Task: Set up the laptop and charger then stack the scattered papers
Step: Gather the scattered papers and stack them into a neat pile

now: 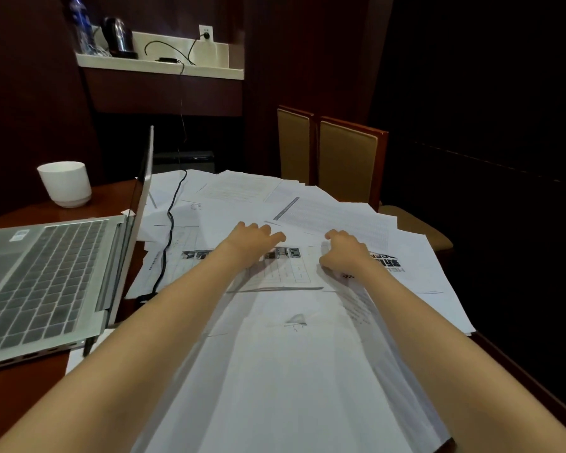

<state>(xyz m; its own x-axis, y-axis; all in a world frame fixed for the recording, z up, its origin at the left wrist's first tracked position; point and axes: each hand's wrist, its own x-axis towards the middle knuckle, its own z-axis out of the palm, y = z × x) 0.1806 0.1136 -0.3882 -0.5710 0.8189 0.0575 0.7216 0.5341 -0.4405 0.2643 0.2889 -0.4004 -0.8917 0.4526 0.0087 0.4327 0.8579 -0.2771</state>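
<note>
White sheets of paper (324,210) are lying fanned and overlapping across the right half of the wooden table (108,199), from your near edge out to the chairs (347,158). You are reaching both arms over them. Your left hand (254,238) and right hand (345,251) are resting knuckles-up on the middle of the spread, near each other but apart, with fingers curling down onto the top sheets. I cannot tell from this angle whether either hand is pinching a sheet or only pressing on it.

The laptop (46,266) is sitting open at your left. The charger cable (170,230) is running down from the wall socket (206,34) and across the left edge of the papers, ending at the laptop's side. The set-up part looks done, so I judge you are now working on the gathering.

You should be raking the far sheets toward you with flatter fingers, since loose paper is likely to crease under curled tips. Several sheets are lying under the cable, so you should be lifting it or sliding those sheets out sideways. Dragging them is risking a tug on the plug. The white cup (66,183) is standing beyond the laptop, well clear, and you should be keeping it that way. Once the sheets are coming together, you should be squaring their edges against the tabletop.
</note>
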